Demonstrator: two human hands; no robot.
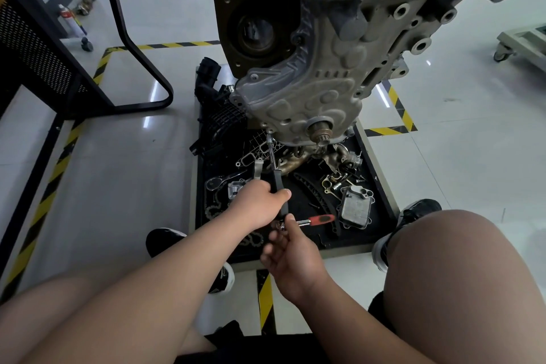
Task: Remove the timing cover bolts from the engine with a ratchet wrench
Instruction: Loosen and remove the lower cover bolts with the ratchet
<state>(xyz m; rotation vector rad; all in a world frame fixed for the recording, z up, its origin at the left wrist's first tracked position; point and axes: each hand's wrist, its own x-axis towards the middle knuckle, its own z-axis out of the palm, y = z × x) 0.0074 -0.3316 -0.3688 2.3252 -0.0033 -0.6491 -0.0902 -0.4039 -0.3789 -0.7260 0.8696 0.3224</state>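
The grey timing cover [313,89] hangs on the engine above the floor tray. A bolt [268,130] sits at the cover's lower left edge. A long extension with a steel shaft and a black handle [277,183] runs from that bolt down toward me. My left hand [260,204] grips the black handle. The ratchet wrench [320,219], with a red grip pointing right, joins the extension's lower end. My right hand [292,254] pinches the ratchet's head from below.
A black floor tray [381,186] under the engine holds several removed parts: an oil cooler [356,210], chain guides, gaskets and a second ratchet [218,182]. A black plastic manifold [218,109] leans at the tray's left. A black metal frame [141,62] stands left; my knees flank the tray.
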